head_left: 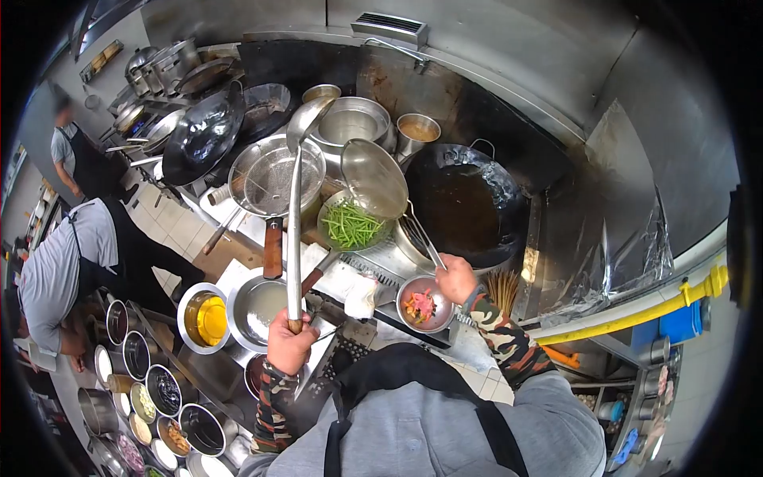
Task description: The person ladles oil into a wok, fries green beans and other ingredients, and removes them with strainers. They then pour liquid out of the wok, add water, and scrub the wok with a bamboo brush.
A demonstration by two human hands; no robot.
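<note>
My left hand (290, 342) is wrapped round the lower end of a long-handled metal ladle (296, 215), whose bowl points up and away from me. My right hand (455, 278) grips the wire handle of a round metal skimmer (373, 179). The skimmer's head hangs above and beside a strainer of cut green beans (351, 225). Just below my right hand stands a bowl (404, 317) with pink and orange food pieces (421, 304). A large black wok (509, 230) with dark liquid sits on the stove to the right of the skimmer.
A wire-mesh strainer (274, 171) rests left of the ladle. Pots of oil (211, 319) and cloudy liquid (266, 308) stand near my left hand. Black woks (204, 131) sit further back. Several ingredient containers (163, 389) are at lower left. Two other people (75, 254) stand at left.
</note>
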